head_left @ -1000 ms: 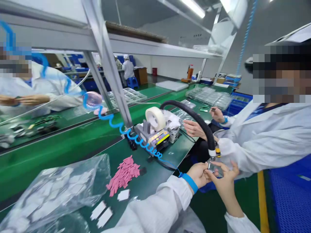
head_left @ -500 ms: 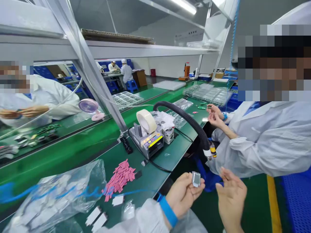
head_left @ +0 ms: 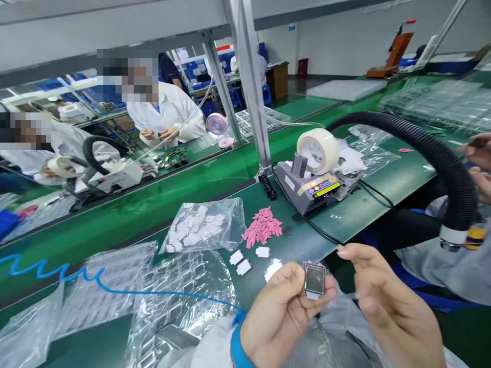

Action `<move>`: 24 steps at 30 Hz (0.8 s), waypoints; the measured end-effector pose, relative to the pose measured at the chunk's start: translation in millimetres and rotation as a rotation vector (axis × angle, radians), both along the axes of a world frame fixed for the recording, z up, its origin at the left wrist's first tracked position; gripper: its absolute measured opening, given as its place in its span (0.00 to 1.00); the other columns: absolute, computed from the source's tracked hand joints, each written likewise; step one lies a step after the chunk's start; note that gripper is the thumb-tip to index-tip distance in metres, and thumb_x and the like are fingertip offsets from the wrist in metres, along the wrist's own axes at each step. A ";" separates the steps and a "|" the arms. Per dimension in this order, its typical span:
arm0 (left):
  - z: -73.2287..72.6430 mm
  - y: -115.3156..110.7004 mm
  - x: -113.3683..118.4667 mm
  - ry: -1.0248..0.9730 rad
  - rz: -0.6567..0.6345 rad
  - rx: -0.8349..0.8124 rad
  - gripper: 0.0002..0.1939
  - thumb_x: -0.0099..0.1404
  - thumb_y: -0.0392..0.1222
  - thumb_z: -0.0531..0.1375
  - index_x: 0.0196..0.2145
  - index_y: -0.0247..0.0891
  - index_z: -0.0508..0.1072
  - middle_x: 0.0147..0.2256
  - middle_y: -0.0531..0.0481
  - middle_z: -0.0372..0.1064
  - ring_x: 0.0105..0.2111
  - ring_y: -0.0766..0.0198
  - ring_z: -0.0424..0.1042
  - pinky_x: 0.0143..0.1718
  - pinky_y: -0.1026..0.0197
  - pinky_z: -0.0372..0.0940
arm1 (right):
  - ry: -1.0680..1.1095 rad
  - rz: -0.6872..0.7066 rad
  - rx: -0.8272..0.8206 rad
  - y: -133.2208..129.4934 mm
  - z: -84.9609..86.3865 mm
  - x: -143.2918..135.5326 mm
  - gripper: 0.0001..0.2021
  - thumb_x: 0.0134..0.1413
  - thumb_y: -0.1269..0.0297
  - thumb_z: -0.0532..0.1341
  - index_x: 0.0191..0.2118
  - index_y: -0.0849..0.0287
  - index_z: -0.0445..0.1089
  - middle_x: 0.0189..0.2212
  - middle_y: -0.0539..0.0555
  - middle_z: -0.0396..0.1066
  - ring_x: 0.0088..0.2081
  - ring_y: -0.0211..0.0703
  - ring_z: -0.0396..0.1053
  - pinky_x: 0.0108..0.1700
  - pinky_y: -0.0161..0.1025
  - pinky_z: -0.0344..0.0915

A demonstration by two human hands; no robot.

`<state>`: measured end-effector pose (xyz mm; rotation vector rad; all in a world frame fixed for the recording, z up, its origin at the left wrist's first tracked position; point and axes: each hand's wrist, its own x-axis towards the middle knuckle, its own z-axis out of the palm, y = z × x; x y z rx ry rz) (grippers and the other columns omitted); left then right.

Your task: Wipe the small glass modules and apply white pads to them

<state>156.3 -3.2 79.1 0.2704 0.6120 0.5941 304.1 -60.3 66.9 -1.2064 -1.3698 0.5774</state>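
Note:
A small square screen module with a dark face and a pale rim is held between the thumb and fingers of my left hand, which wears a blue wrist strap. Just right of the module is my right hand, raised, its fingers apart and nothing seen in them. Beyond my hands, a pile of pink strips lies on the green bench. Near it are white pieces and a clear bag of white pieces.
A tape dispenser with a cream roll stands behind the pile. A black flexible hose arches over the right side. Clear plastic trays lie at front left. Co-workers sit across the line and at the right.
The view has swung left, showing more of the bench and people opposite. My left hand still holds the module, now seen more face-on, and my right hand is closer to the camera.

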 end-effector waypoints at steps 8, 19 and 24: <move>-9.9 11.4 -24.6 -0.024 0.112 -0.052 0.06 0.62 0.39 0.58 0.28 0.35 0.71 0.29 0.51 0.76 0.31 0.66 0.75 0.42 0.61 0.66 | -0.252 0.225 -0.195 37.7 2.5 -20.8 0.09 0.62 0.63 0.51 0.29 0.54 0.61 0.43 0.52 0.61 0.51 0.43 0.58 0.46 0.37 0.61; -21.5 21.2 -32.8 0.006 0.141 -0.115 0.06 0.60 0.40 0.60 0.27 0.37 0.68 0.29 0.52 0.74 0.32 0.64 0.75 0.46 0.57 0.64 | -0.442 0.100 -0.156 60.5 -7.6 -38.9 0.10 0.62 0.63 0.50 0.29 0.54 0.60 0.40 0.52 0.63 0.46 0.44 0.62 0.45 0.42 0.59; -27.5 23.2 -34.2 0.075 0.211 -0.047 0.09 0.58 0.40 0.62 0.25 0.36 0.65 0.28 0.54 0.70 0.31 0.68 0.71 0.44 0.59 0.64 | -0.578 -0.113 0.055 67.7 -28.3 -46.7 0.07 0.62 0.59 0.52 0.37 0.55 0.60 0.38 0.54 0.66 0.43 0.47 0.64 0.53 0.53 0.49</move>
